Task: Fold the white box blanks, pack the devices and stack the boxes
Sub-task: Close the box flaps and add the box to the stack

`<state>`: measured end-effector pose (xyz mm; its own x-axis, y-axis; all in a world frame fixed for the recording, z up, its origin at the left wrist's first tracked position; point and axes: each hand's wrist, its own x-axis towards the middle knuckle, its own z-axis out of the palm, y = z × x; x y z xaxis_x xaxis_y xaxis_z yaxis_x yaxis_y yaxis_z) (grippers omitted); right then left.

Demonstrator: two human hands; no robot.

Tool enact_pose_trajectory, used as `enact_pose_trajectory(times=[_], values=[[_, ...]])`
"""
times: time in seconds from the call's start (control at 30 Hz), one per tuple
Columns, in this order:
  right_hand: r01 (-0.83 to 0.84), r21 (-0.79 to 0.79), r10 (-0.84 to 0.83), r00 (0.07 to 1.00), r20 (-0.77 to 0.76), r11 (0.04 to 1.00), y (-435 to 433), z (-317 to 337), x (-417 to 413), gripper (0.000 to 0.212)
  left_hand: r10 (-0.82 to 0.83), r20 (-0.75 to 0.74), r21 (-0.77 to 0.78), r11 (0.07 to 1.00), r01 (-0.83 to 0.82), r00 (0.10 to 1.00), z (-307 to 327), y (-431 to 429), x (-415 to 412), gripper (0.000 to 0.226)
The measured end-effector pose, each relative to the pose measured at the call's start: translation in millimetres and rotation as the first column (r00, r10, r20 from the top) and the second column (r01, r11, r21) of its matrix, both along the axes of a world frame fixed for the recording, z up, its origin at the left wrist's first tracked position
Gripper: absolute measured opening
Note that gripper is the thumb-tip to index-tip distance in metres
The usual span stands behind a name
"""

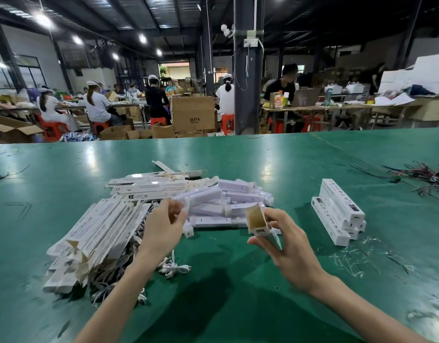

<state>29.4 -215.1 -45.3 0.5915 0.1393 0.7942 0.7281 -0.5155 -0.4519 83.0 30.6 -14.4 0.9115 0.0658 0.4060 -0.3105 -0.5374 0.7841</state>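
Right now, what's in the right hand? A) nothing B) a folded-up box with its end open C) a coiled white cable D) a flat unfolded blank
B: the right hand grips an erected white box whose open end shows the brown inside; the left hand is at the device pile.

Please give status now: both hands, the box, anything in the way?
Right hand holds opened white box, open end up. Left hand pinches a white device at the pile. Finished stack sits right. Nothing in the way.
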Motion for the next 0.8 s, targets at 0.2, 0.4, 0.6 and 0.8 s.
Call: enact_pose_trajectory(times=[0.2,0.4,0.6,0.8], values=[[0.021,0.034,-0.021,1.000,-0.006,0.999,2.6,-0.1,1.8,0.041,-0.564,0.174,-0.683,0.521,0.511,0.807,43.1,-31.8,-54.6,0.057],[0.012,0.039,-0.011,0.999,-0.041,0.999,3.3,0.8,1.7,0.041,-0.658,0.253,-0.691,0.391,0.608,0.710,45.0,-59.0,-84.4,0.032],[0.015,0.035,-0.014,0.999,-0.036,0.999,4.2,2.2,0.2,0.043,-0.644,0.180,-0.591,0.533,0.605,0.744,39.9,-54.1,-82.2,0.047],[0.027,0.056,-0.024,0.997,-0.068,0.998,4.4,3.1,-1.5,0.042,-0.631,0.158,-0.534,0.592,0.603,0.759,36.7,-57.2,-83.8,0.026]])
